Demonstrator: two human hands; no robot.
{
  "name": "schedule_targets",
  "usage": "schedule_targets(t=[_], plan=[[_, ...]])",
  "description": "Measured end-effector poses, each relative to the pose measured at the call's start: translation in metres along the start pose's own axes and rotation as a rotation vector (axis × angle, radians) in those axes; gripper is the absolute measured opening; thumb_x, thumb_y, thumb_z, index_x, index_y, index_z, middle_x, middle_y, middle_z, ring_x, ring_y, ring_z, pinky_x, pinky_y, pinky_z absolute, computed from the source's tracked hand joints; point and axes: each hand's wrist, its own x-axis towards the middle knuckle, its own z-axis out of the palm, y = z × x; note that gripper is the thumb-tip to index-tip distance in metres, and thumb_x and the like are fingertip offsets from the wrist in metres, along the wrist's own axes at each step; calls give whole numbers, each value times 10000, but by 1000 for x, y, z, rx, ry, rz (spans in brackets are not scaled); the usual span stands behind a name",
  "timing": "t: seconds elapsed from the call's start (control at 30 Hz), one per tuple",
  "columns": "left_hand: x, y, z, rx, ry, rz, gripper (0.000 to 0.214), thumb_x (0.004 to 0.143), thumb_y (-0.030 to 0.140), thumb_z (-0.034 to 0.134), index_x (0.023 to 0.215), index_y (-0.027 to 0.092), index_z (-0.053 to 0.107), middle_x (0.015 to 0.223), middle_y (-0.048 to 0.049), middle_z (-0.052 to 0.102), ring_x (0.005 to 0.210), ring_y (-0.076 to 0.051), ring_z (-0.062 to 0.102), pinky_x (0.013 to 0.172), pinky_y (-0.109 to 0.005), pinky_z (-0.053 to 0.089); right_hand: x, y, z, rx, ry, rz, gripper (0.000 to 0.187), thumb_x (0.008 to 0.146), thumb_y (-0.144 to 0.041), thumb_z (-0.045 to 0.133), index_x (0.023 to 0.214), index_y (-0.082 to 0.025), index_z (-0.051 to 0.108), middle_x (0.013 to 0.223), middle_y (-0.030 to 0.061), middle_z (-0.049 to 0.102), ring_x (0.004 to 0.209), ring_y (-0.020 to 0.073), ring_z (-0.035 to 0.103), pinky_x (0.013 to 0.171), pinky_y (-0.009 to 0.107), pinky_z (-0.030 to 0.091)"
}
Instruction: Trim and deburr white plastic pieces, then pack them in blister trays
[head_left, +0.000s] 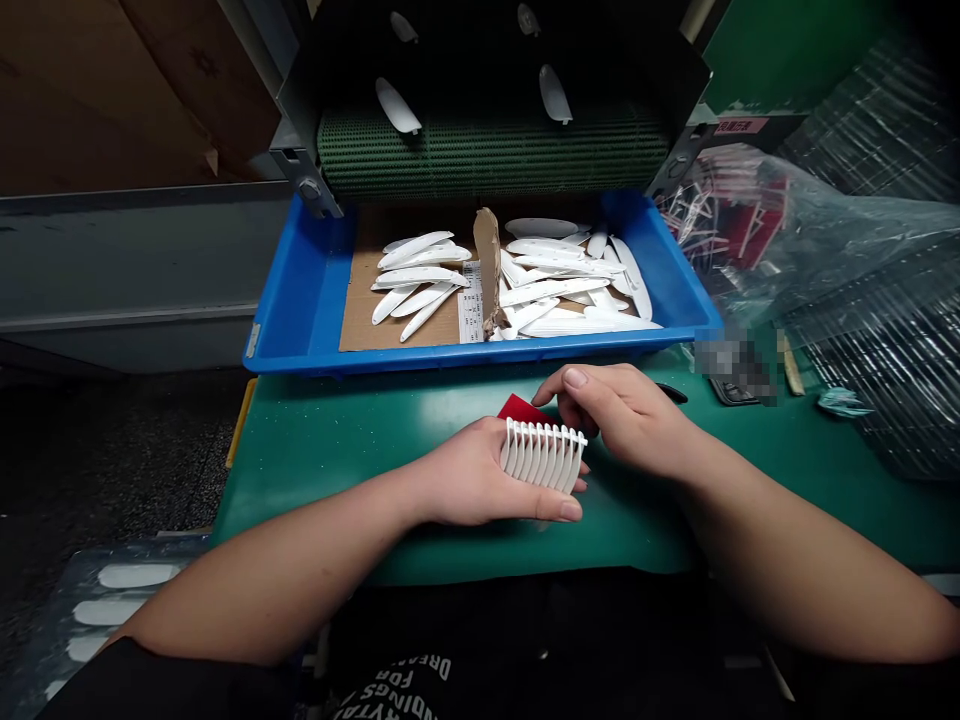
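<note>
My left hand (472, 475) cups a white plastic moulded comb (543, 457), a row of several slim blades joined along a top bar. The fingers are shut around its lower side. My right hand (622, 420) hovers just behind the comb, its thumb stretched out and its fingers curled down. A red flat piece (521, 408) sticks out between both hands, partly hidden behind the comb. I cannot tell which hand holds it.
A blue plastic tray (480, 355) lined with cardboard holds many white oval parts and a torn cardboard strip (487, 270). Behind it runs a green mesh conveyor belt (491, 150) carrying white parts (397, 105). A green mat (315, 480) lies underneath. A clear plastic bag (787, 240) sits right.
</note>
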Motion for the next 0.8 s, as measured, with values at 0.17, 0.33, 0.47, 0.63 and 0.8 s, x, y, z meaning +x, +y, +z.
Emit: schedule_targets(t=[0.17, 0.33, 0.47, 0.63, 0.8], plan=[[1, -1, -2, 44, 17, -30, 523, 719, 396, 994, 1154, 181, 797, 1174, -129, 830, 1134, -333, 789, 1019, -476, 637, -2, 1, 2, 19, 4, -13, 578, 1131, -615, 392, 1018, -203, 781, 674, -7, 602, 627, 151, 557, 622, 288, 424], [2, 1, -2, 81, 52, -59, 517, 720, 413, 980, 1148, 191, 793, 1164, -104, 831, 1131, -327, 782, 1000, -449, 629, -2, -2, 2, 37, -12, -68, 525, 1143, -567, 400, 1052, -211, 776, 768, 9, 681, 676, 156, 601, 658, 291, 448], [3, 4, -1, 235, 80, -48, 477, 739, 446, 951, 1102, 184, 787, 1077, -77, 824, 1035, -308, 775, 892, -400, 626, -4, -13, 6, -43, -19, -148, 444, 1146, -511, 421, 1049, -217, 739, 986, 46, 756, 883, 190, 678, 789, 305, 479], [5, 5, 7, 330, 24, -10, 331, 768, 334, 905, 1052, 192, 810, 1085, -49, 818, 1059, -291, 753, 871, -353, 593, -11, -28, 21, -281, -128, -97, 341, 1119, -516, 465, 1104, -235, 658, 1076, 68, 764, 921, 228, 685, 769, 327, 445], [7, 2, 9, 417, 58, -56, 334, 718, 359, 930, 1005, 217, 837, 1062, -39, 834, 1041, -306, 755, 868, -363, 571, -13, -31, 29, -597, -206, -5, 380, 1135, -519, 351, 991, -241, 566, 790, 49, 714, 638, 213, 585, 587, 327, 273]])
